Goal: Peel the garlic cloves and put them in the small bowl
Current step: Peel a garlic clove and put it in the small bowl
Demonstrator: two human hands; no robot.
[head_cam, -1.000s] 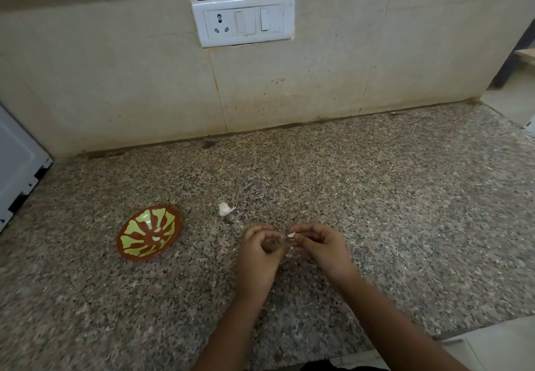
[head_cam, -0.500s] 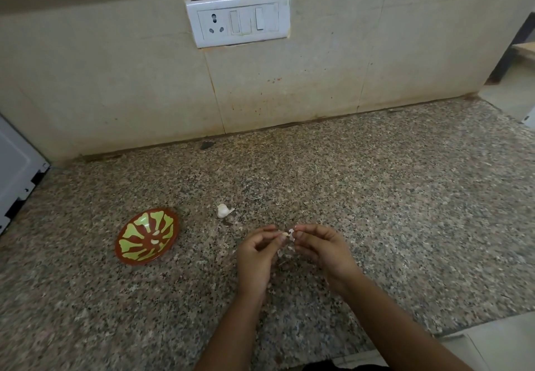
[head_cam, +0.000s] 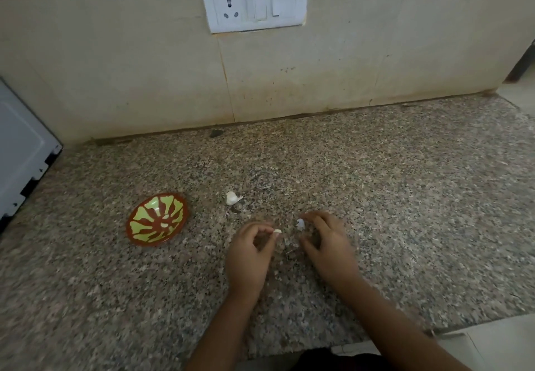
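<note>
- You work at a speckled granite counter below a tiled wall with one switch plate.
- One bowl sits left of your hands.
- Two cloves: a loose clove lies near the bowl, and your left hand pinches the other clove.
- Your right hand curls by one white scrap; blur hides any grip.

A home kitchen is indicated by the speckled granite countertop set against a cream tiled backsplash, on which a white socket-and-switch plate is mounted, with a white appliance stood at the left edge and a small painted bowl and a garlic clove laid on the stone.
</note>
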